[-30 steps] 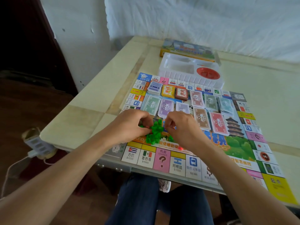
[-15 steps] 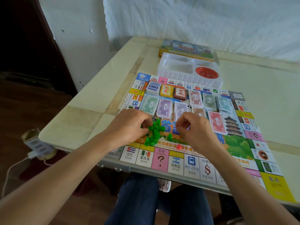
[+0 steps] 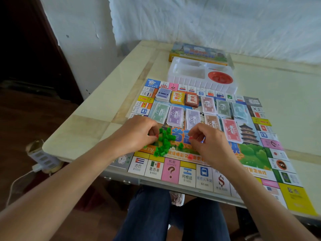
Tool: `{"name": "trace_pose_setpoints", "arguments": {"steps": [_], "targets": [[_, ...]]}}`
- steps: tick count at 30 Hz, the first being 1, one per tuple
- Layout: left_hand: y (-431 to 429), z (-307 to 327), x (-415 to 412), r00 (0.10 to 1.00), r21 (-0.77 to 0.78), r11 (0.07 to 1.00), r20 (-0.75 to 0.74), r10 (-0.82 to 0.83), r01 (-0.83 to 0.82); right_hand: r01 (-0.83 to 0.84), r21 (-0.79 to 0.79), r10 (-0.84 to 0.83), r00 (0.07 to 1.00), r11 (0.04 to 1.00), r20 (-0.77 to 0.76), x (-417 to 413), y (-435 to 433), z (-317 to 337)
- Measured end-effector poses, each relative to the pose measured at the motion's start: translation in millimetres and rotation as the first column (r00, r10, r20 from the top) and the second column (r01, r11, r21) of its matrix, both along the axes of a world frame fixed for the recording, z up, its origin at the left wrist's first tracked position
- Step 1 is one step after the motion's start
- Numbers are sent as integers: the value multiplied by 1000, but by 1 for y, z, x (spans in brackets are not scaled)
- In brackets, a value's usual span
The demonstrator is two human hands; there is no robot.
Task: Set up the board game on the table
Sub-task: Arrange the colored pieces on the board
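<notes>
The game board (image 3: 171, 169) lies open at the table's near edge. A pile of small green houses (image 3: 164, 141) sits on its near-left middle, with one green house (image 3: 181, 145) apart to the right. My left hand (image 3: 139, 133) is at the pile's left side, fingers curled, and pinches a small red piece at its fingertips. My right hand (image 3: 208, 143) is just right of the pile and pinches another small red piece (image 3: 191, 137). A loose red piece (image 3: 190, 156) lies on the board below it.
Stacks of paper money (image 3: 175, 115) and three card decks (image 3: 177, 97) fill the board's far half. Behind the board stand a white plastic tray (image 3: 187, 79) holding a red dish (image 3: 220, 78), and the game box (image 3: 198, 51). Bare tabletop extends to the right.
My right hand has drawn back to the right, away from the green pile, which uncovers a red piece on the board. My left hand stays at the pile's left edge.
</notes>
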State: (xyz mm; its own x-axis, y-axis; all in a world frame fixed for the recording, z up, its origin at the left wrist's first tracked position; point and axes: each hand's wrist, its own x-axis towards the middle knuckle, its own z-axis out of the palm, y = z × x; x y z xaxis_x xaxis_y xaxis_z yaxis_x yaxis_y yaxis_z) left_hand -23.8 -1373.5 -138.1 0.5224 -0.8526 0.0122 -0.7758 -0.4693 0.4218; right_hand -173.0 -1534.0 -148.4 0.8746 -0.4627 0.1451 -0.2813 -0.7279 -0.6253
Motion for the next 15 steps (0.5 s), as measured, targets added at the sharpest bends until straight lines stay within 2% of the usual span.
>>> {"name": "trace_pose_setpoints", "arguments": {"steps": [3,7,11,15], "targets": [[0,1,0,999,-23,1000,50,-9,11,-6,-5,6,1000,1000,1,-2,0,1],[-1,5,0,999,-114,993,23,23,-20,13,4,-13,1000,1000,9,-7,-4,2],[-5,12,-4,987,-255,960,-138,80,-114,48,76,-52,997,996,58,-13,-9,6],[-26,18,-30,968,-327,944,-248,-47,-38,52,84,-54,998,995,21,-18,-9,5]]}}
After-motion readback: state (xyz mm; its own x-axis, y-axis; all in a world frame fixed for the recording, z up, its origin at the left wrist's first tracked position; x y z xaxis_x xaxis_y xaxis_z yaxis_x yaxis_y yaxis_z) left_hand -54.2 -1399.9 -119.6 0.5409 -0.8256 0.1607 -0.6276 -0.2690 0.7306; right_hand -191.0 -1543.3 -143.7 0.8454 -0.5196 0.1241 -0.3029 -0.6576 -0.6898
